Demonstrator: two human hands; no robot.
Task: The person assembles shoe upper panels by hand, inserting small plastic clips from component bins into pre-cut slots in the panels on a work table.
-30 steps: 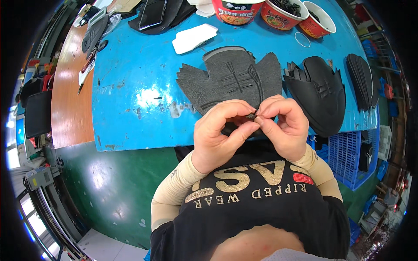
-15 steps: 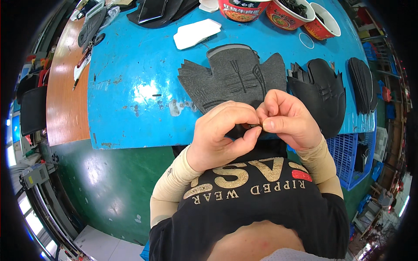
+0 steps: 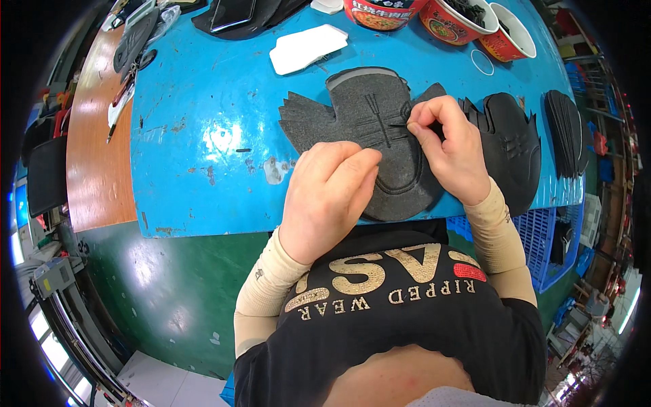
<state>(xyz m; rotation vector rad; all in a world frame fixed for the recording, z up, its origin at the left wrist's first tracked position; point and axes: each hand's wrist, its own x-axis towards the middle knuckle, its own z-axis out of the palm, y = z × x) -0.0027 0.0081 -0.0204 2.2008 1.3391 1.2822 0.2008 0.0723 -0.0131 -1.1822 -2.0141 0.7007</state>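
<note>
A fanned stack of dark grey cut pieces [image 3: 352, 102] with pressed-in lines lies on the blue tabletop before me. My right hand [image 3: 447, 146] is over its right side, thumb and forefinger pinching what looks like a small black strip [image 3: 399, 125] against the marked area of the top piece. At the stack's near left, my left hand [image 3: 329, 193] has its fingers pressed together close to the surface. Whatever they may hold is hidden. To the right of my right hand rests a stack of black cut pieces [image 3: 512, 149].
Red paper tubs [image 3: 456, 30] holding black bits stand at the back right. White sheets [image 3: 308, 49], a phone [image 3: 232, 13] on black pieces and a clear ring [image 3: 482, 62] lie farther off. Another black stack [image 3: 566, 132] is far right, above a blue plastic basket [image 3: 542, 251].
My hands were together at the near edge over something tiny and dark. They have parted; the right moved up over the grey piece, the left slightly down and left.
</note>
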